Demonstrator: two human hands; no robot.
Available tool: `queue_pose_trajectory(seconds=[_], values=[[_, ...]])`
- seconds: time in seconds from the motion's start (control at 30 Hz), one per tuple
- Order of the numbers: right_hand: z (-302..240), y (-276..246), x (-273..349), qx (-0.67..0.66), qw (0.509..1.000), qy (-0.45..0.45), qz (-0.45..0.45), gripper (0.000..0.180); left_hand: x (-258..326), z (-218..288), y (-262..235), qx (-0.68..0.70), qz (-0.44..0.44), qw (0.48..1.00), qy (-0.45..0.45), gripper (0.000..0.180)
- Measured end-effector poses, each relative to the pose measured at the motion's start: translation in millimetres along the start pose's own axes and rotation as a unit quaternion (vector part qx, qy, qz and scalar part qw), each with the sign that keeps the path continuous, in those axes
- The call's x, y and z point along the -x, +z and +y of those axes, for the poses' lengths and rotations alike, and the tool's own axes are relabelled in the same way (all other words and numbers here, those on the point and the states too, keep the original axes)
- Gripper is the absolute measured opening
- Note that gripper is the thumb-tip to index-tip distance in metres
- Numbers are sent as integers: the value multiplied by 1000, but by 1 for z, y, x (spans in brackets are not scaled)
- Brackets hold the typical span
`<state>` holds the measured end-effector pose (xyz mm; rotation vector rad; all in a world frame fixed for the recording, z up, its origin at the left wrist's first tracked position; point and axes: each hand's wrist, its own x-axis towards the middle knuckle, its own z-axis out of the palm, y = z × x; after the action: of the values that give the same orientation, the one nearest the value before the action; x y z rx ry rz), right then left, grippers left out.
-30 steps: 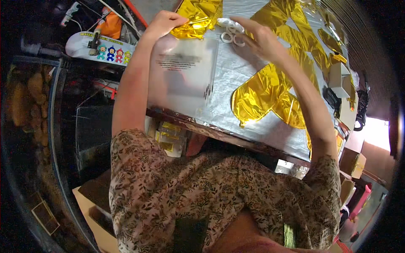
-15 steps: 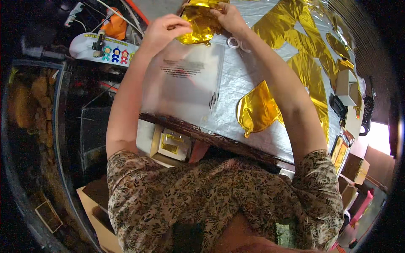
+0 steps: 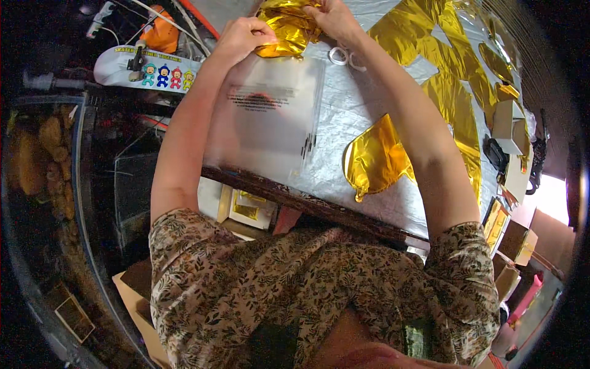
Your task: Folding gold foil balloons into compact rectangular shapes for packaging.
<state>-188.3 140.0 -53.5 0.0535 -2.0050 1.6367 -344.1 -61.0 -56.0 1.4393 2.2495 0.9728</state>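
Note:
At the far side of the table, a shiny gold foil balloon [image 3: 287, 32], flat and partly folded, lies between my hands. My left hand [image 3: 243, 42] pinches its left edge, fingers pressed together. With thumb and fingers closed, my right hand [image 3: 335, 21] grips its upper right edge. The balloon's top runs up to the picture's edge. Just nearer to me is a stack of clear plastic bags [image 3: 264, 126] with dark print. Two white rings [image 3: 338, 56], like ribbon rolls, lie by my right wrist. Another flat gold foil balloon [image 3: 375, 157] rests near my right forearm.
Large gold foil pieces [image 3: 458, 92] cover the right of the silver-covered table [image 3: 332, 117]. An open white box [image 3: 509, 126] stands at the right edge. Below the table's front edge is a cardboard box [image 3: 236, 209]. A skateboard [image 3: 110, 66] and an orange bag [image 3: 161, 31] are at left.
My left hand has lowered onto the balloon's left edge, its fingers now closer together. The balloon sits slightly higher in view and looks more folded. My right hand keeps its grip.

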Motion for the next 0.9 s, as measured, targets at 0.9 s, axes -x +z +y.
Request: queue_pose_trajectory(seconds=[0.9], values=[[36,-9,-14,143,982,119,-6,24,-57,39,-37,121,45,992,-6,19]])
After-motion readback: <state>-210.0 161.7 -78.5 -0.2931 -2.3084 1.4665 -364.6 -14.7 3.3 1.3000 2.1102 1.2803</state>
